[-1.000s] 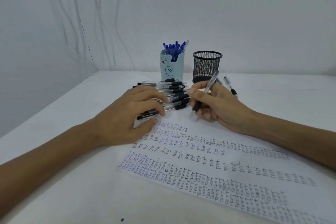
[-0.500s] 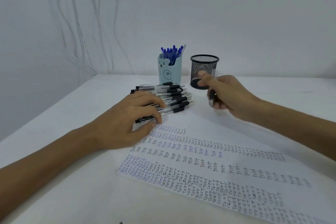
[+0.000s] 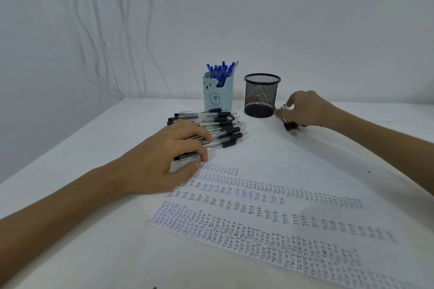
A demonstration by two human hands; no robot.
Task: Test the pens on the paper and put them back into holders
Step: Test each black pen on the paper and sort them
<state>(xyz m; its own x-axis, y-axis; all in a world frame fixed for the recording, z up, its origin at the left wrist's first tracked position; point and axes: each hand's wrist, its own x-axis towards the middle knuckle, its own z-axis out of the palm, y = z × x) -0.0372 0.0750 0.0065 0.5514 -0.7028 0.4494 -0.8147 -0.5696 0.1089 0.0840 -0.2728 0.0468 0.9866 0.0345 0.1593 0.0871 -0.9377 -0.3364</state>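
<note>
A pile of clear black-grip pens point(image 3: 223, 124) lies on the table left of centre. My left hand point(image 3: 169, 159) rests on the pile's near end, fingers spread over the pens, thumb touching the paper point(image 3: 270, 218), which is filled with rows of "TEST". My right hand point(image 3: 305, 110) is low at the table just right of the empty black mesh holder point(image 3: 261, 95). It holds a black-grip pen point(image 3: 290, 128) among a few pens lying there. The light-blue bear holder point(image 3: 217, 96) stands behind the pile with several blue pens point(image 3: 222, 70) in it.
The white table point(image 3: 94, 230) meets a white wall behind the holders. White cables point(image 3: 98, 30) hang down the wall at the far left. A small dark speck point(image 3: 368, 171) marks the table at the right.
My right hand carried the pen from the paper's top edge up and right, past the mesh holder, down to the table beside it. My left hand stayed on the pile.
</note>
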